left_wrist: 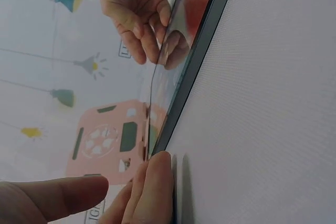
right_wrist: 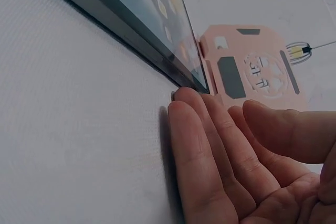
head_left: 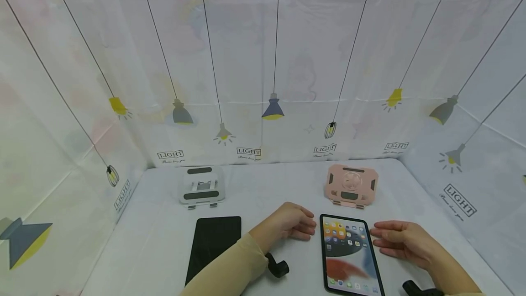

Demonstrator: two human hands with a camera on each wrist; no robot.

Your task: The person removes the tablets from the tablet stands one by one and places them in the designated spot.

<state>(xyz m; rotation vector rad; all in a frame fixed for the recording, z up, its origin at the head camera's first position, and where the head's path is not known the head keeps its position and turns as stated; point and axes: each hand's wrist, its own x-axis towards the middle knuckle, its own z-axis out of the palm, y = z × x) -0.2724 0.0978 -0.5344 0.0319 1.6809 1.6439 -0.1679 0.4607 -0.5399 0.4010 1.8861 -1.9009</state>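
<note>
A tablet point(head_left: 349, 255) with its screen lit lies flat on the white table between my two hands. My left hand point(head_left: 289, 223) is just left of its upper corner, fingers loosely bent, holding nothing. On the other side, my right hand point(head_left: 404, 241) has its fingertips close to the tablet's right edge. In the right wrist view, those fingers point(right_wrist: 194, 145) rest along the tabletop near the tablet's edge point(right_wrist: 142, 40). The left wrist view shows the left fingers point(left_wrist: 157, 182) near a corner of the tablet frame point(left_wrist: 197, 66), with the thumb held apart.
Behind the lit tablet stands a pink tablet stand point(head_left: 351, 185). A grey-white stand point(head_left: 202, 187) is at the back left. A second tablet with a dark screen point(head_left: 213, 245) lies left, partly covered by my left sleeve point(head_left: 230, 268). Lamp-printed sheets point(head_left: 263, 58) enclose the table.
</note>
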